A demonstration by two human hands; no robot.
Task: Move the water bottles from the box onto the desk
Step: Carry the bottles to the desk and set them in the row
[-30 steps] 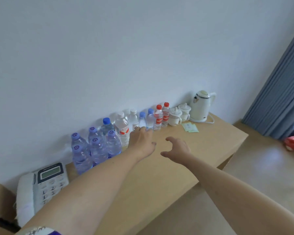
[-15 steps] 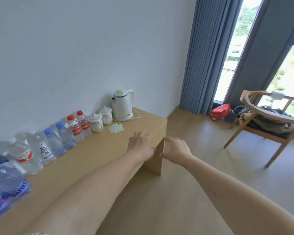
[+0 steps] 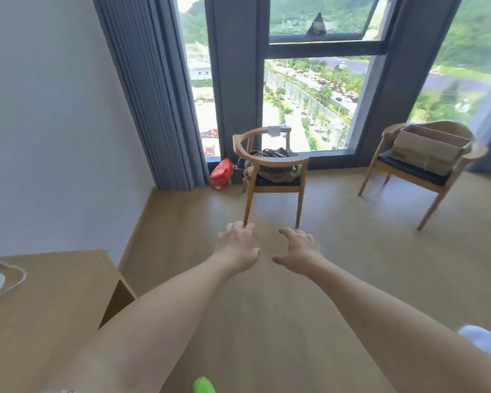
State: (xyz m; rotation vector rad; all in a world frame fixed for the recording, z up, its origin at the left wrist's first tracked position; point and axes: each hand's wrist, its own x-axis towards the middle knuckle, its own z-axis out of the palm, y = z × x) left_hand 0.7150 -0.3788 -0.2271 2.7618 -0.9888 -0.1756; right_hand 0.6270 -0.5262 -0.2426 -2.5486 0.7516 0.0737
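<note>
I have swung away from the wall: a second ago my view held the row of bottles along the back edge of the tabletop, and now only its near right corner [image 3: 68, 268] shows at lower left, with a white cord lying on it. No bottle is in sight any more; those already placed are out of view behind my left side.

Ahead I see the window and two wooden chairs. The cardboard box [image 3: 430, 150] sits on the seat of the right-hand chair [image 3: 425, 177], well apart from my hands. I cannot tell from here whether bottles remain inside it.

My left hand [image 3: 234, 246] and right hand [image 3: 299, 249] are both stretched forward over the floor, near each other, fingers loosely spread and slightly curled, holding nothing.

I judge this as the return trip: the last bottle is set down and I am heading back to the box for another.
</note>
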